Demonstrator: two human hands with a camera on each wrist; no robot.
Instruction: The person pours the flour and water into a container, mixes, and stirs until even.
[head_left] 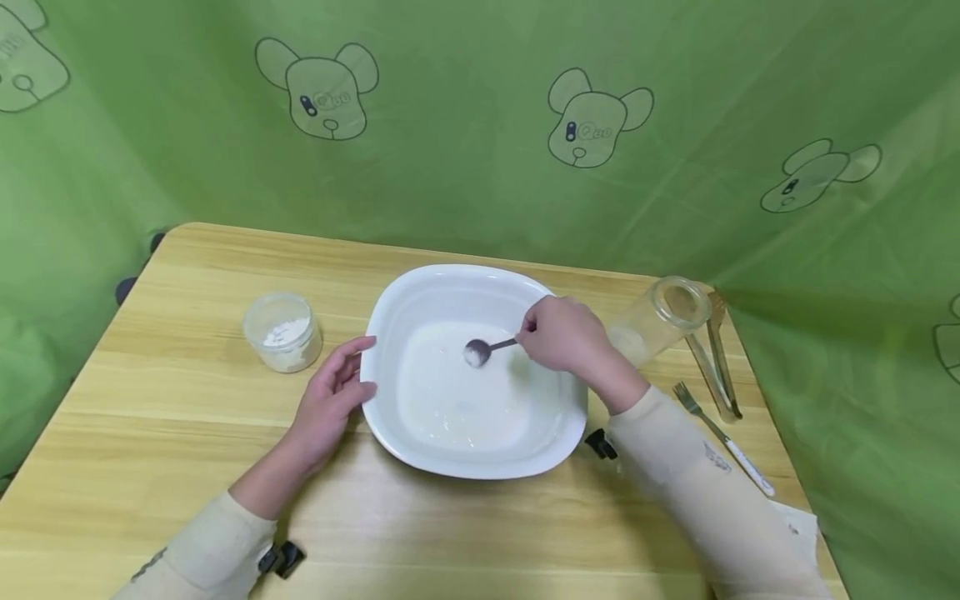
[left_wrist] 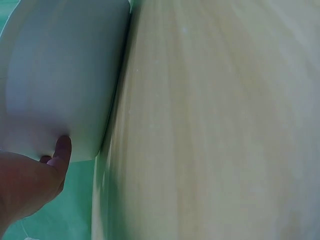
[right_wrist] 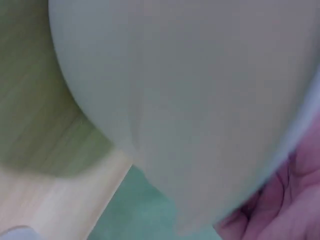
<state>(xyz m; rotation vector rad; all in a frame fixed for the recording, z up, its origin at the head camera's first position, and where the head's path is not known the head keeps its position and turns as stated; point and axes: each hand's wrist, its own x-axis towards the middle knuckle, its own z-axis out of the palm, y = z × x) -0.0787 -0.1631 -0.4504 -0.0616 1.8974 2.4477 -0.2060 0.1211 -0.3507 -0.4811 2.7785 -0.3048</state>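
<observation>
A large white basin (head_left: 465, 467) stands mid-table. Bright reflections show on its floor; whether it holds liquid I cannot tell. With my left hand (head_left: 330, 400) I hold its left side, thumb and fingertips at the rim; the left wrist view shows a fingertip (left_wrist: 63, 145) on the outer wall of the basin (left_wrist: 65, 75). My right hand (head_left: 562, 337), reaching over the right rim, grips a small dark metal spoon (head_left: 498, 344) by its handle. White powder lies in the spoon's bowl, above the basin's inside. In the right wrist view the basin (right_wrist: 175, 100) partly hides my right hand (right_wrist: 290, 205).
Left of the basin is a clear round tub (head_left: 283, 333) of white powder. On the right are a tall clear jar (head_left: 660, 321), metal tongs (head_left: 720, 358), a fork (head_left: 723, 437) and a white paper (head_left: 798, 529). A green curtain (head_left: 465, 167) surrounds the wooden table (head_left: 165, 400).
</observation>
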